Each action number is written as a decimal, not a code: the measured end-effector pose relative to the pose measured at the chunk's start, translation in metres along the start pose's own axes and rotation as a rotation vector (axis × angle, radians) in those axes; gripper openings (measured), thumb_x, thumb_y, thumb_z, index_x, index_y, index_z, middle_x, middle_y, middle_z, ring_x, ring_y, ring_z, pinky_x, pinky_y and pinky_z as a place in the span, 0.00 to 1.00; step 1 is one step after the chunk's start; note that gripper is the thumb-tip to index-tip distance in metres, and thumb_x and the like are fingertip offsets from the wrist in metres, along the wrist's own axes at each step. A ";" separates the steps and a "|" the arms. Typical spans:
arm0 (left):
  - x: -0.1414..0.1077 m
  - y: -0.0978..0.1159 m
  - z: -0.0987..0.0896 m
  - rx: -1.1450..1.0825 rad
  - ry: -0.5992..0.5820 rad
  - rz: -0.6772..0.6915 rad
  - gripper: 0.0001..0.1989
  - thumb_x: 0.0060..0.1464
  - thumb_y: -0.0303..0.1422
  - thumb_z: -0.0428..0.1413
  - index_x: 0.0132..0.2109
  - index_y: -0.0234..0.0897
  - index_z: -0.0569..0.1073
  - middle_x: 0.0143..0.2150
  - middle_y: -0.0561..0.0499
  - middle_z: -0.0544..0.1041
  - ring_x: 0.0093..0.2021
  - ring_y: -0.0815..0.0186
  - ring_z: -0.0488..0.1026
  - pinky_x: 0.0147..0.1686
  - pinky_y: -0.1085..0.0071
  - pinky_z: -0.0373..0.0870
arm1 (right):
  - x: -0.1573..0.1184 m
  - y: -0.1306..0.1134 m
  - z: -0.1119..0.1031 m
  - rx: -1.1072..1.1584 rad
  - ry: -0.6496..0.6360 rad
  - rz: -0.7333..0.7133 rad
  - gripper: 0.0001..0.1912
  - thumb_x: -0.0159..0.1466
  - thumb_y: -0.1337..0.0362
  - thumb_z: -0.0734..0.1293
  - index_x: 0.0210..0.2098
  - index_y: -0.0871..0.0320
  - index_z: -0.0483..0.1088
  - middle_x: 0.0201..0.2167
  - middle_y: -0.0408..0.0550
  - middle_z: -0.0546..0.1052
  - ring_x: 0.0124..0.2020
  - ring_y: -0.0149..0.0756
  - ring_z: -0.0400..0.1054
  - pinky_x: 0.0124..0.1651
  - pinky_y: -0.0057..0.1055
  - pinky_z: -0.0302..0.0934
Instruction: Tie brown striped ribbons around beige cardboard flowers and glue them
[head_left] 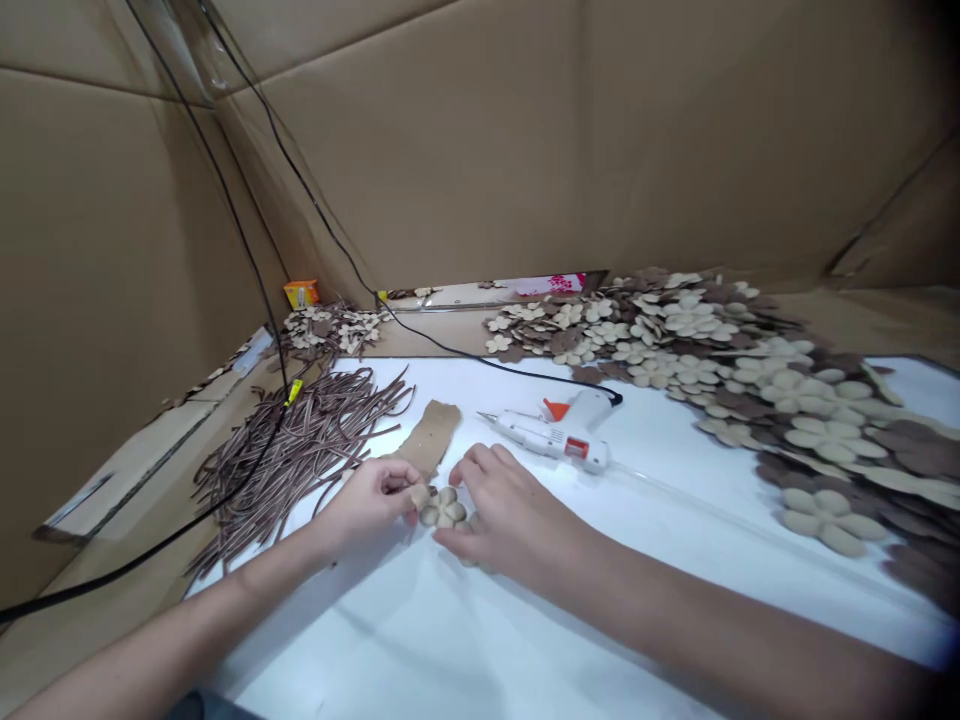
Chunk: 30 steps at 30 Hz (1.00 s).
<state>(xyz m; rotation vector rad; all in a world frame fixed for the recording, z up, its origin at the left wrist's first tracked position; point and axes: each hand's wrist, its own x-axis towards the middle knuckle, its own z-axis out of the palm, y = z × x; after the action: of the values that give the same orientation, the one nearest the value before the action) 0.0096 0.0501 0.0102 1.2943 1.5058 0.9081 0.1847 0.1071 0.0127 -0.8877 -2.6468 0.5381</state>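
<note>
Between my two hands, just above the white tabletop, is a small beige felt flower [444, 510] with rounded petals. My left hand [375, 500] is closed in a pinch on a small beige petal-like piece [418, 497] at the flower's left side. Curled around the right side of the flower, my right hand [502, 510] holds it between thumb and fingers. A torn strip of brown cardboard [433, 437] lies just beyond my left hand. The white glue gun [555, 440] rests on its side past my right hand, a clear glue stick trailing from its back.
Brown cord strips [300, 450] are heaped at left. Beige and brown felt flowers [690, 350] pile along the right, with a smaller flower heap [334, 328] at back left. A black cable [337, 240] hangs across the left. Cardboard walls [480, 150] enclose the table; an orange box [301, 292] stands in the corner.
</note>
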 end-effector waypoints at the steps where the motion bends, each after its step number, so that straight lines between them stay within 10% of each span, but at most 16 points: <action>1: 0.001 0.000 0.000 0.008 -0.025 -0.011 0.07 0.46 0.33 0.58 0.26 0.33 0.72 0.20 0.54 0.72 0.23 0.71 0.66 0.27 0.76 0.60 | 0.000 0.001 0.003 -0.008 -0.018 -0.008 0.15 0.52 0.61 0.69 0.36 0.64 0.69 0.37 0.55 0.70 0.42 0.48 0.62 0.42 0.41 0.59; 30: -0.006 -0.005 0.007 0.150 0.046 -0.095 0.09 0.46 0.36 0.56 0.26 0.35 0.73 0.22 0.52 0.74 0.22 0.69 0.66 0.22 0.75 0.57 | 0.010 0.002 -0.004 0.364 -0.115 0.133 0.07 0.55 0.68 0.59 0.23 0.56 0.66 0.27 0.45 0.73 0.39 0.41 0.66 0.38 0.33 0.56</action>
<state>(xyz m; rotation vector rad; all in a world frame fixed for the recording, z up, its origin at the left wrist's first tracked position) 0.0147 0.0430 0.0043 1.3042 1.6839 0.7809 0.1800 0.1155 0.0175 -0.9431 -2.4783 1.0919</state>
